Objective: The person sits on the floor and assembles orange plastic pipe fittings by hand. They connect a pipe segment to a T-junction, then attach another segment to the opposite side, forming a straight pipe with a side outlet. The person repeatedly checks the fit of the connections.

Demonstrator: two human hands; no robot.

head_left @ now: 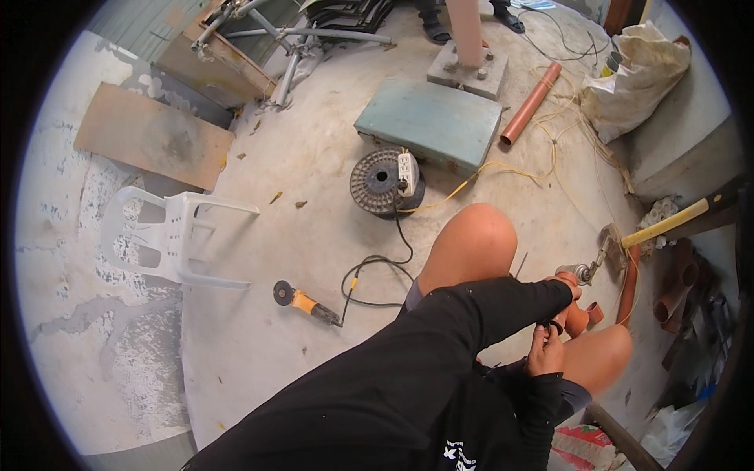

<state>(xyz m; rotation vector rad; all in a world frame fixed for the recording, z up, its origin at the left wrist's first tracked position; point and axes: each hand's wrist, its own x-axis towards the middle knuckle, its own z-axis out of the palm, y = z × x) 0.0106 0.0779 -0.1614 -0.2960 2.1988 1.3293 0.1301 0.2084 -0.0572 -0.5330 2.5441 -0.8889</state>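
Note:
My left hand [569,286], at the end of the black sleeve, is closed round an orange plastic pipe fitting [577,319] above my bent knees. Just below it my right hand [545,352] pinches a small black curved piece [556,326] against the fitting; its exact kind is hard to make out. Beyond the left hand sits a silvery round metal part [582,272]. A short orange pipe piece [594,313] lies next to the fitting, and a longer orange pipe [629,286] stands to the right.
A yellow-handled hammer [667,224] leans at right. An angle grinder [305,301] lies on the floor, its cord running to a cable reel [377,180]. Farther off are a green metal box [429,118], an orange pipe [532,104] and a sack [636,82]. A white chair [184,235] lies left.

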